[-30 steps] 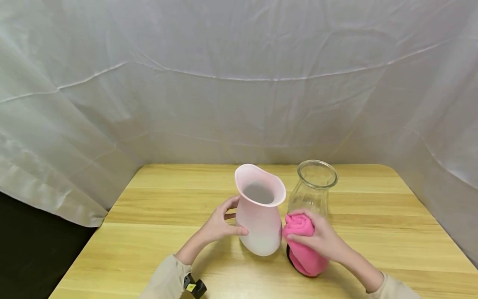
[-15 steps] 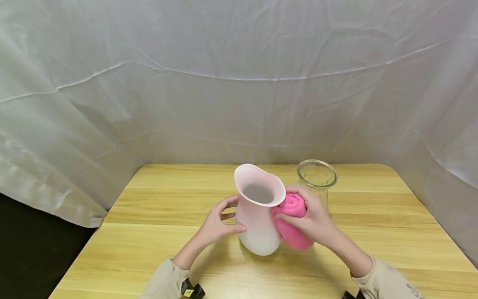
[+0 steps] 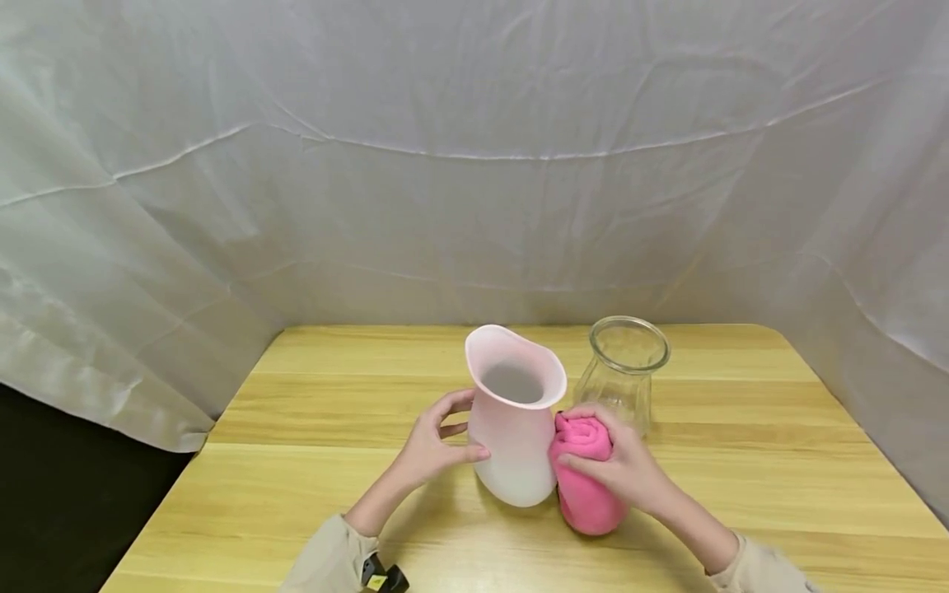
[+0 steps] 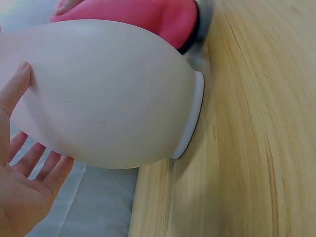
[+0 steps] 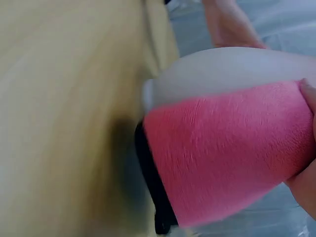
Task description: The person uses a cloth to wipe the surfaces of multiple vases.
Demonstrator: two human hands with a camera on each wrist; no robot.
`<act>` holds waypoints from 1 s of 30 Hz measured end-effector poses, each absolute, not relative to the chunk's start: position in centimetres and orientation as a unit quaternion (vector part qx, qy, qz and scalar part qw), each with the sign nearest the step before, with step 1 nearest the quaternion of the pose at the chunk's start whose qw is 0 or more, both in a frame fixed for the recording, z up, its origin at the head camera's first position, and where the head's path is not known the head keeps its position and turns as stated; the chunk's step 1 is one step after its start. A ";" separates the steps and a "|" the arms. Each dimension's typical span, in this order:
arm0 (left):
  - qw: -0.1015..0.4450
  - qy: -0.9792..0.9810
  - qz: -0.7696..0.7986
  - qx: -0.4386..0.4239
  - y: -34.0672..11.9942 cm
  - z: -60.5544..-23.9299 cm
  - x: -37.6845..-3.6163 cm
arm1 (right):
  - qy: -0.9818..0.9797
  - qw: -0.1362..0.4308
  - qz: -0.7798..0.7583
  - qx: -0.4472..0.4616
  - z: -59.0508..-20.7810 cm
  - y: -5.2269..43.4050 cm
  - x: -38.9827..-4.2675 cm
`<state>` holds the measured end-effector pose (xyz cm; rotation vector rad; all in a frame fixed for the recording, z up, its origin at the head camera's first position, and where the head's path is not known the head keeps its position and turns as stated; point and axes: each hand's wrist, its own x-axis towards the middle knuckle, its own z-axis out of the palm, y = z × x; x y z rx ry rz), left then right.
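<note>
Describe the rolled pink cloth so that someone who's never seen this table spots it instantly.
On the wooden table, find the pale pink-and-white vase held by the left hand. To its right, in the right hand, is the rolled cloth, dark-edged at its lower end. Unlike the vase and the clear glass jar behind, it is vivid pink fabric.

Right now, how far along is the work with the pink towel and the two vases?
Done, it seems: the pink towel is rolled, and the pink vase and glass vase stand upright on the table. In hand: the right hand grips the towel beside the pink vase, whose side the left hand holds. Probably remaining: setting the towel down, as its lower end looks raised off the table.
</note>
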<state>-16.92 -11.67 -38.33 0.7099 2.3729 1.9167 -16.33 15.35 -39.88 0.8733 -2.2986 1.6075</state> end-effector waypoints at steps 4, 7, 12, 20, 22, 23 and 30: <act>0.008 0.756 0.615 0.223 -11.7 -38.4 -16.9 | -0.786 0.070 0.549 0.276 -40.9 15.9 -16.0; 0.007 0.755 0.617 0.221 -11.6 -38.4 -16.8 | -0.788 0.062 0.554 0.260 -41.4 16.2 -16.0; 0.004 0.755 0.617 0.224 -11.6 -38.4 -16.9 | -0.788 0.019 0.554 0.268 -42.3 16.2 -15.8; 0.004 0.757 0.614 0.225 -11.6 -38.5 -16.9 | -0.792 0.014 0.556 0.253 -42.8 16.2 -15.2; 0.002 0.756 0.614 0.226 -11.6 -38.5 -16.9 | -0.800 0.015 0.545 0.249 -43.1 16.0 -15.3; 0.001 0.755 0.615 0.225 -11.6 -38.5 -16.9 | -0.808 0.014 0.533 0.249 -43.3 16.0 -15.3; 0.000 0.756 0.613 0.228 -11.5 -38.7 -16.8 | -0.844 0.000 0.480 0.238 -44.4 16.1 -15.1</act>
